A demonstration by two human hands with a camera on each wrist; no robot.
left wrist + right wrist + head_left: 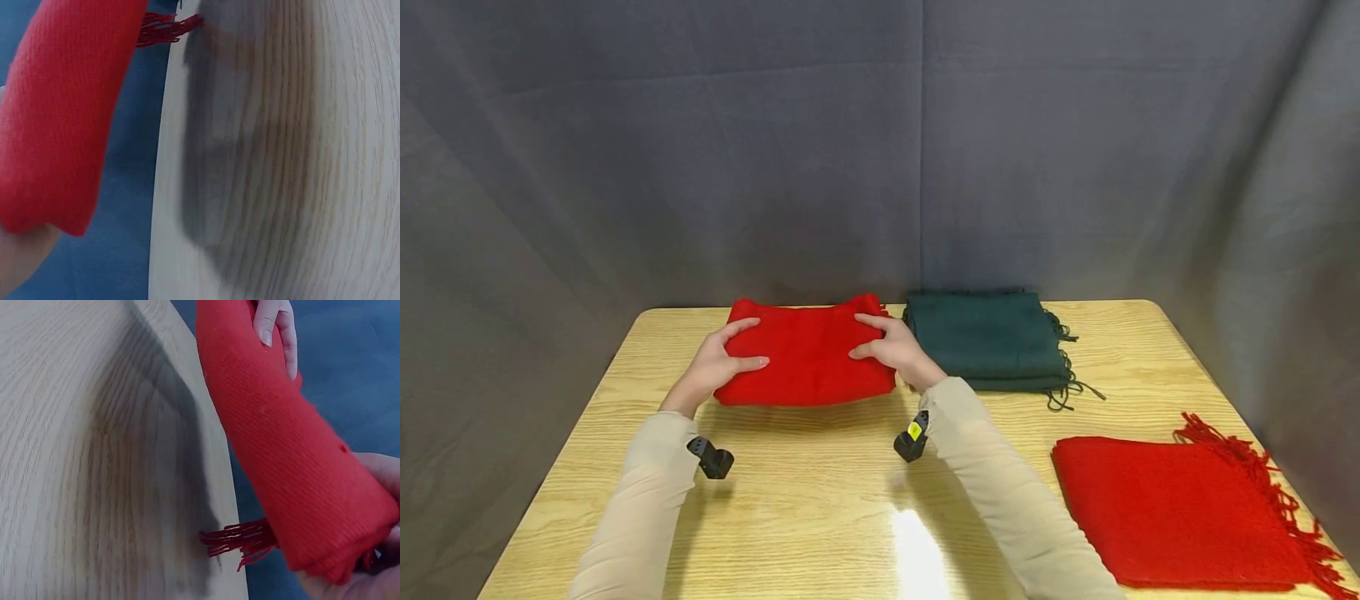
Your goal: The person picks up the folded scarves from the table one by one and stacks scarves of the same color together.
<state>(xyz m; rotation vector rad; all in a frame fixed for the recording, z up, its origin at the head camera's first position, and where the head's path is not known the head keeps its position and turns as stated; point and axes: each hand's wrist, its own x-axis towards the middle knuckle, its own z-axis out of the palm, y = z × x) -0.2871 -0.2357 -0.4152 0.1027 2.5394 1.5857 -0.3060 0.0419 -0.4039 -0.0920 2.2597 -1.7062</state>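
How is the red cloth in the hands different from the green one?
The held red cloth is bright red; the green cloth is dark green. The left hand and right hand hold the red cloth above the table, while the green cloth lies on it. Both are folded and have stringy fringes.

A dark gray curtain (805, 167) hangs beyond the left hand (709, 364) and the right hand (900, 346), continuing along the outer side of each. A vertical line (922, 167) runs down it past the right hand. Below both hands lies a pale wooden table (805, 517), its far corners rounded; bright glare (917, 550) falls nearer than the right hand.
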